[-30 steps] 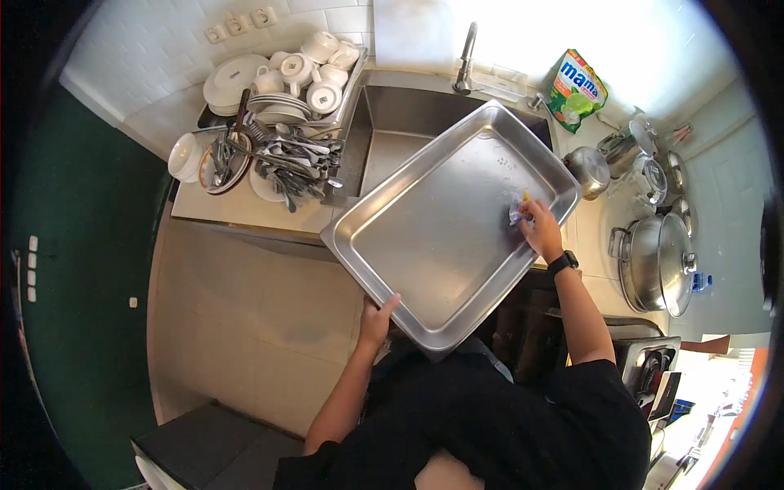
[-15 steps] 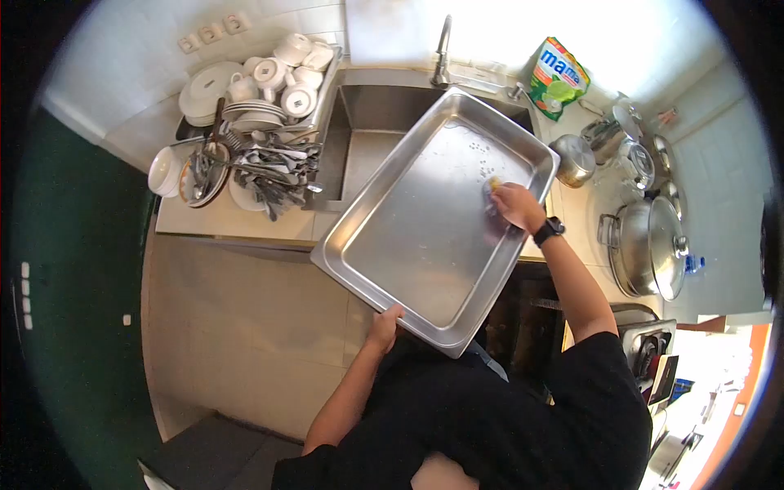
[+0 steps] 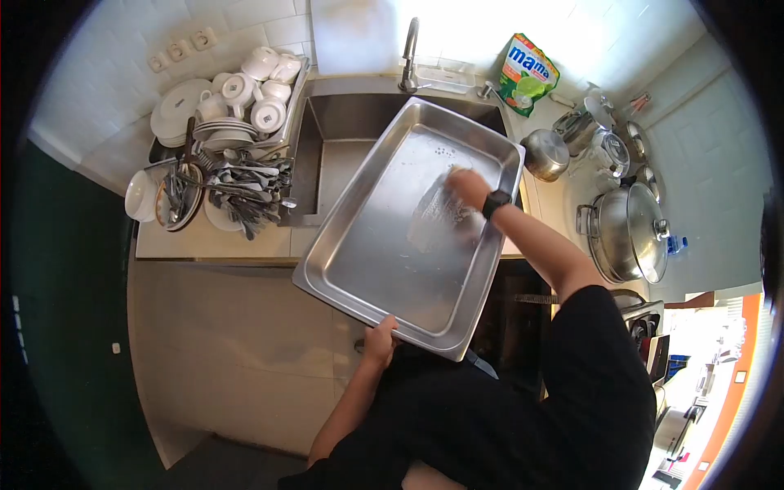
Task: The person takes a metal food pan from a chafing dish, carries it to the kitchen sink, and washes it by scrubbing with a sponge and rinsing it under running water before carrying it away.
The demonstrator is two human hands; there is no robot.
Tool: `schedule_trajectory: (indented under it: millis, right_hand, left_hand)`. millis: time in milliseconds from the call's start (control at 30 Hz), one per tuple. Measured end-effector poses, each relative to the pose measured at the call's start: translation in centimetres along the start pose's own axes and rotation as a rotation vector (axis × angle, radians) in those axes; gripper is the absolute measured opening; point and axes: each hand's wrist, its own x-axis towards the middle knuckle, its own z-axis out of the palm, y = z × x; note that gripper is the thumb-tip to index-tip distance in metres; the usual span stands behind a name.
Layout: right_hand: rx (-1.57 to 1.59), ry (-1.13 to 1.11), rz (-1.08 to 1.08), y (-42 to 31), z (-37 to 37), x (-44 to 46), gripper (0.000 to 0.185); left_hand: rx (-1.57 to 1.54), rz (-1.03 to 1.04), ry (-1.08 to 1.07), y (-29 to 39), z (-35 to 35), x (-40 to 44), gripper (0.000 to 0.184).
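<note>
A large deep stainless steel pan [image 3: 380, 245] slants across the sink [image 3: 328, 175], its inside facing up. At its near edge my left hand [image 3: 379, 341] grips the rim, with the thumb on top. My right hand [image 3: 469, 191], a dark watch on its wrist, is inside the pan near the right wall. Its fingers are closed and press on the pan floor, somewhat smeared by motion. A small yellow sponge shows at the fingertips in the earlier view and is mostly hidden now. Around the right hand lies a whitish patch of suds [image 3: 441, 204].
Left of the sink stand stacked white cups [image 3: 238, 90], plates [image 3: 181, 110] and a heap of cutlery [image 3: 249, 184]. Behind the sink rises a faucet [image 3: 410, 53]. To the right are a green soap pouch [image 3: 527, 75], a small pot [image 3: 545, 153] and a large lidded pot [image 3: 625, 233].
My right hand has swept left and slightly up across the pan floor, and a streak of suds now shows there. My left hand keeps its grip on the rim. The view has shifted a little.
</note>
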Motion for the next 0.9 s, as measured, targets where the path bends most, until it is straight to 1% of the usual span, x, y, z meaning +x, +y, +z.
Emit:
schedule_trajectory:
  millis: [33, 67, 133, 167, 200, 233, 267, 333, 400, 433, 467, 500, 567, 600, 633, 667, 733, 800, 833, 867, 900]
  right_hand:
    - [-0.043, 0.034, 0.163, 2.2, 0.1, 0.8, 0.012]
    - [0.007, 0.06, 0.247, 2.1, -0.6, 1.0, 0.012]
    - [0.008, 0.079, 0.189, 1.7, 2.4, 1.0, 0.013]
    - [0.087, -0.087, 0.137, -2.8, 0.7, 0.6, 0.016]
    - [0.117, -0.01, -0.066, -4.0, 3.0, -0.4, 0.019]
    - [0.233, -0.045, -0.136, -7.7, 1.9, -1.3, 0.018]
    - [0.239, -0.082, -0.154, -11.3, -1.1, -1.9, 0.015]
    - [0.227, -0.112, -0.135, -8.9, -0.7, -1.1, 0.014]
    - [0.13, 0.035, 0.042, -0.6, 3.7, 1.4, 0.015]
    - [0.094, 0.057, 0.142, 1.0, 2.0, 2.5, 0.016]
    - [0.058, 0.077, 0.243, 1.7, 0.5, 3.5, 0.017]
    - [0.002, 0.053, 0.277, 1.9, 0.3, 4.6, 0.017]
    - [-0.107, -0.004, 0.35, 2.0, 0.5, 5.8, 0.016]
    - [-0.022, 0.014, 0.227, 2.0, 2.7, 6.5, 0.016]
    - [0.144, 0.134, 0.064, 0.0, 3.4, 6.4, 0.017]
    - [0.174, 0.039, -0.039, -1.7, 3.7, 6.9, 0.016]
    - [0.198, 0.008, 0.046, -3.4, 3.6, 7.8, 0.014]
    - [0.072, 0.077, 0.053, -0.2, 5.2, 10.2, 0.011]
    - [0.062, 0.024, 0.082, 1.3, 5.1, 11.5, 0.014]
    - [0.084, 0.033, 0.188, 2.3, 5.3, 12.7, 0.018]
    - [0.059, 0.101, 0.165, 4.4, 6.5, 13.9, 0.019]
  left_hand:
    - [-0.011, 0.0, -0.001, 0.0, 0.3, -0.1, 0.008]
    - [-0.02, 0.0, -0.002, 0.2, 0.4, -0.1, 0.008]
    - [0.026, 0.008, -0.042, 0.6, 0.0, 0.1, 0.007]
    - [0.049, 0.006, -0.059, 0.7, -0.2, 0.1, 0.007]
    - [0.066, -0.002, -0.059, 1.0, -0.1, 0.1, 0.007]
    - [0.081, -0.008, -0.059, 1.5, 0.3, -0.1, 0.008]
    - [0.098, -0.016, -0.057, 1.7, 0.6, -0.2, 0.008]
    - [0.084, -0.013, -0.016, 1.5, 0.8, -0.6, 0.011]
    - [0.1, 0.036, 0.008, 1.2, 0.8, -0.3, 0.014]
    - [0.125, 0.069, 0.017, 0.6, 0.4, 0.0, 0.015]
    - [0.148, 0.099, 0.025, 0.3, 0.2, 0.3, 0.017]
    - [0.249, 0.09, 0.016, 1.1, 0.3, -0.2, 0.018]
    - [0.256, 0.082, 0.038, 0.9, 0.3, 0.2, 0.017]
    - [0.263, 0.072, 0.05, 0.8, 0.1, 0.1, 0.017]
    - [0.279, 0.083, 0.042, 0.7, 0.0, 0.0, 0.017]
    - [0.292, 0.101, 0.031, 0.8, 0.1, 0.0, 0.017]
    - [0.301, 0.134, 0.026, 0.8, 0.5, -0.4, 0.017]
    - [0.304, 0.177, 0.037, 1.1, 0.9, -0.7, 0.017]
    - [0.341, 0.212, 0.021, 1.2, 1.1, -0.8, 0.018]
    - [0.38, 0.243, 0.008, 1.1, 1.1, -1.1, 0.018]
    - [0.423, 0.275, -0.004, 1.1, 1.0, -1.1, 0.019]
